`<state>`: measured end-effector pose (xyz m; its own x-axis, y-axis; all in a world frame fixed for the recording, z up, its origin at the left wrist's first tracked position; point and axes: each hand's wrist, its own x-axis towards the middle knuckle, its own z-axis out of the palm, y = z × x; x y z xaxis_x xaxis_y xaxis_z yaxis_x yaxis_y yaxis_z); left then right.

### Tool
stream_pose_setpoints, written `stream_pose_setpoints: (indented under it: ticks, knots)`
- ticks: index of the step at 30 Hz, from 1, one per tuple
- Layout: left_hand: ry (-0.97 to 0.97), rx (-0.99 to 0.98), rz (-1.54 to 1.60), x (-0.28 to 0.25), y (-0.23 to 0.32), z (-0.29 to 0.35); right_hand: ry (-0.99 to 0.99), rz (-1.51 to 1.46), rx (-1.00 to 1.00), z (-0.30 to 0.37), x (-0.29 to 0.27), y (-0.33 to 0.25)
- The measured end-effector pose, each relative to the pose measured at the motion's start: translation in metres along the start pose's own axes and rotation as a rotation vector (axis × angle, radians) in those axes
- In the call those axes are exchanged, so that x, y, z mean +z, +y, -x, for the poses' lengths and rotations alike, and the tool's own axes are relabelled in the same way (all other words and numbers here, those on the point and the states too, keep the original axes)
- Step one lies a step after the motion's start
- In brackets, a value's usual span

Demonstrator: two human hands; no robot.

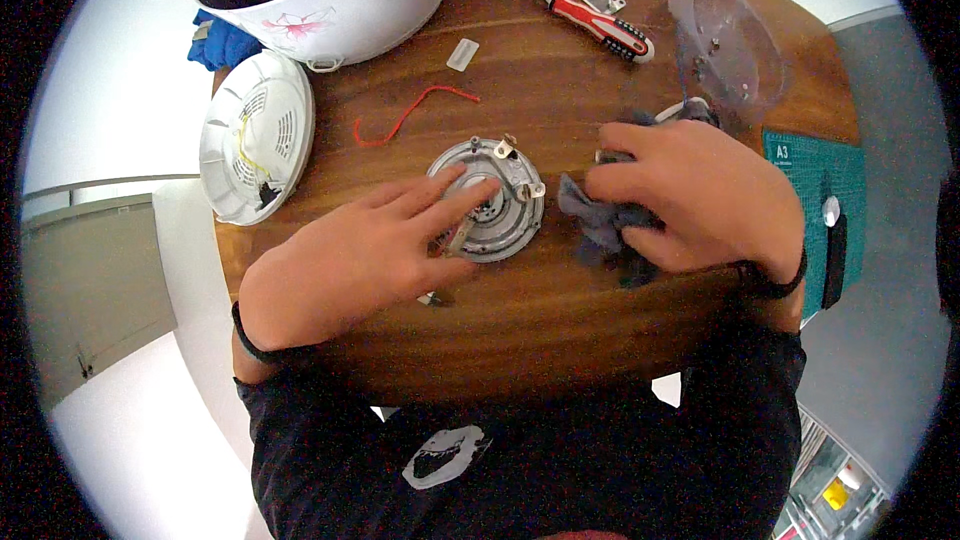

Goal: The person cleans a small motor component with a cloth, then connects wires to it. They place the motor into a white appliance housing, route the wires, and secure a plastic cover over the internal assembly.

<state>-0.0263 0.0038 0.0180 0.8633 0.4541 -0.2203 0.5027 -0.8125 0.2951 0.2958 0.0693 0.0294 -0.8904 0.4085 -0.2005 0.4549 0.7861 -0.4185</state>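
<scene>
A round metal heating plate [512, 232] with raised rings and two upright terminal tabs lies underside up in the middle of the wooden table. My left hand [345, 265] rests over its left side, fingers spread and fingertips on the metal. To the right of the plate, my right hand [700, 190] is closed around a crumpled dark grey cloth [600, 220], which hangs down to the tabletop. A small part [430, 298] lies under my left thumb, mostly covered, so its kind does not show.
A white pot-shaped appliance body [375, 10] stands at the far left, its round white base cover [287, 145] below it. A red wire [400, 122], white tag [462, 55], red-and-black screwdriver [600, 27] and clear plastic tray [755, 55] lie beyond the plate. A green cutting mat [800, 175] is at right.
</scene>
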Motion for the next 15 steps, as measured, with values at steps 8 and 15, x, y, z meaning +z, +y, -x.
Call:
stream_pose_setpoints:
  ticks: [8, 15]
  knots:
    - [0.008, -0.022, 0.042, 0.006, 0.003, -0.007, 0.103, -0.025, -0.156, 0.017, -0.025, -0.019]
    - [0.034, 0.013, 0.18, -0.004, 0.0, -0.01, 0.161, -0.007, -0.172, 0.014, -0.022, -0.02]
